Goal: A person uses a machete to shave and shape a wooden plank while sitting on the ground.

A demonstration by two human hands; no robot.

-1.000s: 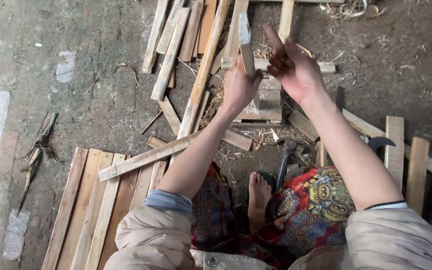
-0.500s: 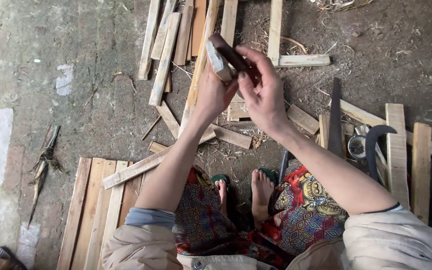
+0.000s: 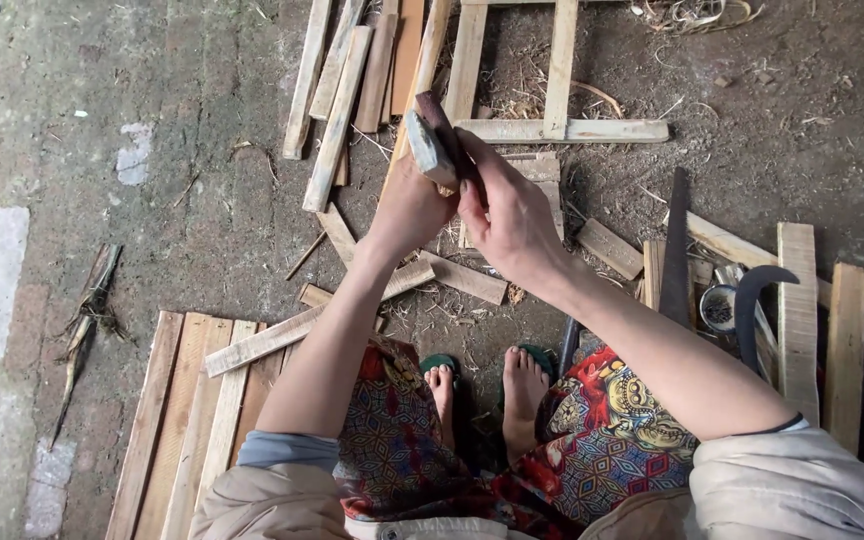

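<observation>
— Head view, looking straight down: both hands raised over the dirt floor [image 3: 102, 100], closed round one short block of wood [image 3: 430, 145]

— Grip on each side?

— Left hand [image 3: 407, 210] wrapped under the block, fingers curled and pressed against its lower end. Right hand [image 3: 507, 215] clamped over the near side, fingers bent round the edge, thumb side hidden. Also a darker strip [image 3: 444, 118] pinched against the block, sticking up past it; wood or metal, cannot tell

— Where exactly, relative to the rest?

— Held up in the air above the ladder-like frame of slats [image 3: 557, 128], well apart from the ground. Bare feet in green sandals [image 3: 482, 390] directly below the wrists, patterned cloth over the knees

— Anything sharp close by?

— Curved dark blade [image 3: 757, 300] lying to the right beside a small round tin [image 3: 720, 307], plus a long dark flat bar [image 3: 676, 250] across the planks [image 3: 802, 300]. More slats stacked at lower left [image 3: 192, 400], a loose bundle at top [image 3: 352, 80]

— Likely trouble from this position?

— Probably a slip: block gripped only at its ends, so a loosened hold could drop it onto the toes beneath. Rough sawn edges against bare palms, so splinters seem possible. Reaching right without looking could meet the blade's edge. Loose slats underfoot could roll or tip when shifting weight
</observation>
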